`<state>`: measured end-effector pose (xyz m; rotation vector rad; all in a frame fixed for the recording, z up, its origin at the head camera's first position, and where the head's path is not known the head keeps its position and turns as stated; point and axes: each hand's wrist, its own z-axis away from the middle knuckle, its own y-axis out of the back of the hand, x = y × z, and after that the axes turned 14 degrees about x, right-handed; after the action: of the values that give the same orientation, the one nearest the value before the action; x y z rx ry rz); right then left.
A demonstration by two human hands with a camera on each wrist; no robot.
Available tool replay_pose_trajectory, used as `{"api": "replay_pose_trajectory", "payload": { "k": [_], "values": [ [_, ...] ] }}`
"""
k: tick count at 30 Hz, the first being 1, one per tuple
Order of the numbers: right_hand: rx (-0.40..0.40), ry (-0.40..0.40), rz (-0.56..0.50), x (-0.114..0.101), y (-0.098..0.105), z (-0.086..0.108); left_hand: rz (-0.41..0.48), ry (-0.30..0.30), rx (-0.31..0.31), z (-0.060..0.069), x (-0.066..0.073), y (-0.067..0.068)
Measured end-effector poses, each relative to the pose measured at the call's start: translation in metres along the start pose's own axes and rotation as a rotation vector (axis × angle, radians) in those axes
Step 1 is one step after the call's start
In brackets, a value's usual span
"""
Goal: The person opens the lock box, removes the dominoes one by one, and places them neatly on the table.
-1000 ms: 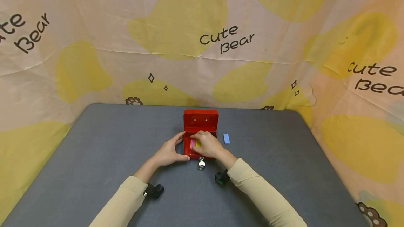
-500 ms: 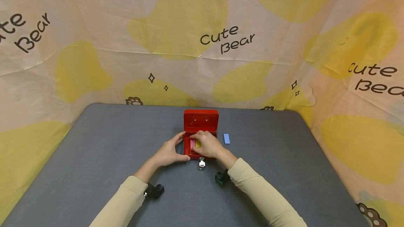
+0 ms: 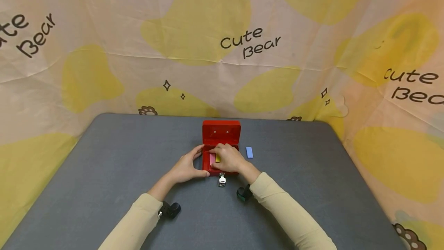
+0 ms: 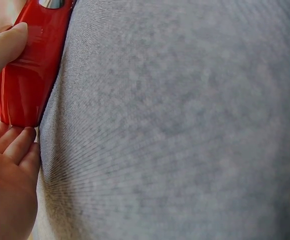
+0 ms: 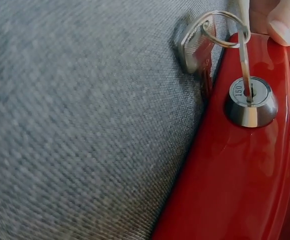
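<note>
A small red cash box (image 3: 221,131) stands with its lid raised. My left hand (image 3: 184,169) holds its left side, thumb at the front corner and fingers along the side wall. Inside the box, my right hand (image 3: 229,159) has its fingertips and thumb at the two ends of a pink block (image 3: 212,159). A yellow block (image 3: 217,158) lies beside the pink one, partly covered by that hand. In the right wrist view a key (image 5: 244,62) sits in the front lock (image 5: 252,111), and a second key (image 5: 199,50) hangs from its ring.
A blue block (image 3: 249,152) lies on the grey table (image 3: 295,157), just right of the box. Black wrist cameras (image 3: 171,210) are strapped at both cuffs. A printed cloth (image 3: 194,22) hangs behind the table and along its sides.
</note>
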<state>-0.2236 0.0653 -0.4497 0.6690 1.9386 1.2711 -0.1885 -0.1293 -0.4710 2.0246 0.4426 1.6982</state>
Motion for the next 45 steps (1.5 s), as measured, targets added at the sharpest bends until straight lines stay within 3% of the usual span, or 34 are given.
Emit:
{"api": "replay_pose_trajectory", "payload": {
  "k": [31, 45],
  "values": [
    [-0.029, 0.045, -0.036, 0.0055, 0.0014, -0.0011, 0.0, -0.004, 0.001, -0.0014, -0.0008, 0.0003],
    [-0.004, 0.076, -0.12, 0.0052, 0.005, 0.0011, -0.002, 0.002, 0.002, -0.0003, -0.0023, -0.0005]
  ]
}}
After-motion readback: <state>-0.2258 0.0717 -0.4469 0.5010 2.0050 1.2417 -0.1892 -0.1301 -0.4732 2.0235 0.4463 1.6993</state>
